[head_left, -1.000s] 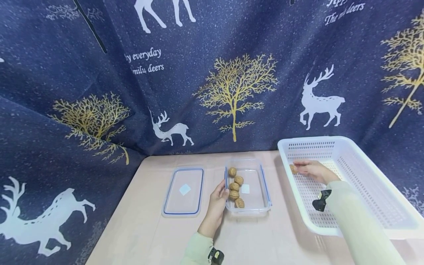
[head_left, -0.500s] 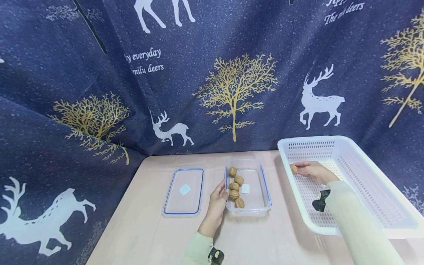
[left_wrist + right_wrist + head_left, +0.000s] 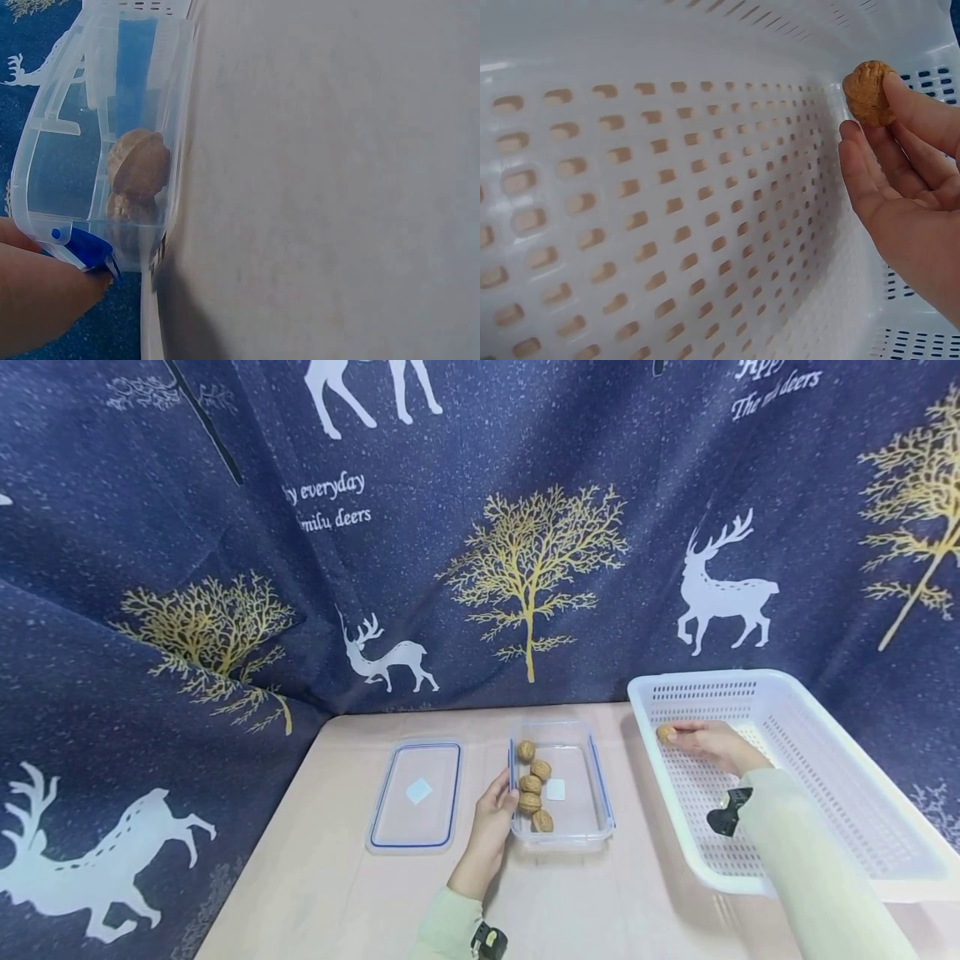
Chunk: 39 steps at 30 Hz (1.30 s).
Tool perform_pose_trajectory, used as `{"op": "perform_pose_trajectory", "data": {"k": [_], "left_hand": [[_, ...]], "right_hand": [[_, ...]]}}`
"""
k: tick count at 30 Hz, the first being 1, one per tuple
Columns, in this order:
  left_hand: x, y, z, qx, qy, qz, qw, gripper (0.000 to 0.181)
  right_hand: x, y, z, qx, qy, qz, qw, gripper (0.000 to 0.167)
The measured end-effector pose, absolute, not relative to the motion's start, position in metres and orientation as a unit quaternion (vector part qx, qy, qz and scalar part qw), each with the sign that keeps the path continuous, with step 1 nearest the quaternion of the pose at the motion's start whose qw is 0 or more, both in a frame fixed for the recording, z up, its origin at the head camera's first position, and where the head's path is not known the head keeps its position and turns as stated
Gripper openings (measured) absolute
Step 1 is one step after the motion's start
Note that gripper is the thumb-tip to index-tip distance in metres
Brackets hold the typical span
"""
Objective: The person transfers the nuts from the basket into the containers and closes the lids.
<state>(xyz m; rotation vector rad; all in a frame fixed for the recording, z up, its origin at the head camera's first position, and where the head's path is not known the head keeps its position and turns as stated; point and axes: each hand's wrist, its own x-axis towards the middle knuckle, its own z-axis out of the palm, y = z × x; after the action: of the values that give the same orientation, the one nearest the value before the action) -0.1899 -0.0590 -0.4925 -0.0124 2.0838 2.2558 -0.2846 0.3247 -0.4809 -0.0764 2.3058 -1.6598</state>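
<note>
A brown walnut (image 3: 868, 94) is pinched between the thumb and fingers of my right hand (image 3: 712, 747), inside the white perforated basket (image 3: 678, 822) near its left wall. My left hand (image 3: 491, 814) holds the left wall of a clear plastic container (image 3: 577, 822), thumb at the rim. Several walnuts (image 3: 530, 783) lie in a rough line along the container's left side. In the left wrist view two walnuts (image 3: 140, 165) show through the clear wall, beside a blue clip (image 3: 88, 247) near my thumb. The left fingers are partly hidden behind the container.
The container's lid (image 3: 417, 797), clear with a blue seal, lies flat on the pale tabletop (image 3: 322, 877) left of my left hand. A dark blue curtain (image 3: 450, 568) with deer and trees hangs behind the table. The basket's raised rim (image 3: 663, 781) stands right of the container.
The walnut in my right hand has risen slightly from the basket floor and shows more clearly. My left hand and the container have stayed in place.
</note>
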Motion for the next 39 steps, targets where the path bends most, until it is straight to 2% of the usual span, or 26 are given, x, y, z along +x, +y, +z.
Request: {"op": "perform_pose_trajectory", "data": {"k": [24, 31, 34, 39], "left_hand": [[-0.193, -0.059, -0.504, -0.009, 0.674, 0.738, 0.036, 0.049], [-0.194, -0.06, -0.504, -0.006, 0.673, 0.739, 0.037, 0.048], [-0.194, -0.06, -0.503, -0.005, 0.674, 0.738, 0.038, 0.048], [-0.194, -0.06, -0.503, -0.005, 0.674, 0.737, 0.038, 0.048]], "right_hand": [[-0.288, 0.325, -0.462, -0.024, 0.775, -0.624, 0.102, 0.065], [-0.287, 0.323, -0.451, -0.011, 0.761, -0.645, 0.072, 0.066], [-0.287, 0.323, -0.447, -0.004, 0.732, -0.678, 0.065, 0.056], [-0.285, 0.32, -0.441, 0.001, 0.675, -0.735, 0.059, 0.023]]}}
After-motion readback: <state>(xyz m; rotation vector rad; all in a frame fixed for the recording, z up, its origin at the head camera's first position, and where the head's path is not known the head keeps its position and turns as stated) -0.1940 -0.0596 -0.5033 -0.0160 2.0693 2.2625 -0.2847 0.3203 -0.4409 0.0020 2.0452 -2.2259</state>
